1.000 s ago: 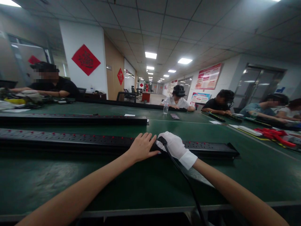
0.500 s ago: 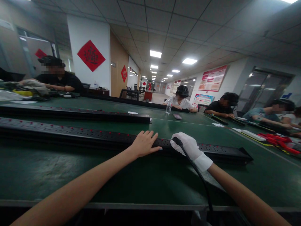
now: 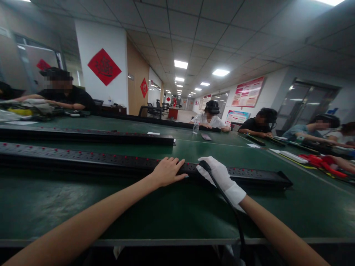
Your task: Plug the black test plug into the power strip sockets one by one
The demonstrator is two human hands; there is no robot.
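Observation:
A long black power strip (image 3: 105,161) with red buttons and sockets lies across the table before me. My left hand (image 3: 168,173), bare, rests on its top with the fingers stretched out and the thumb apart. To the right of it, my right hand (image 3: 217,175) in a white glove is closed around a black plug (image 3: 204,164), held at the strip's socket face. From the plug a black cable (image 3: 227,201) runs down over the table's front edge. The glove hides the plug's front, so I cannot tell whether its pins are in a socket.
A second power strip (image 3: 133,138) lies behind, on the green table (image 3: 155,218). Farther back are a water bottle (image 3: 195,127) and a phone (image 3: 206,137). Red items (image 3: 318,162) lie at the right. Several people in headsets sit around the table.
The whole view has shifted slightly, so everything sits a little farther left. Both hands keep their places on the strip, and the right still holds the plug.

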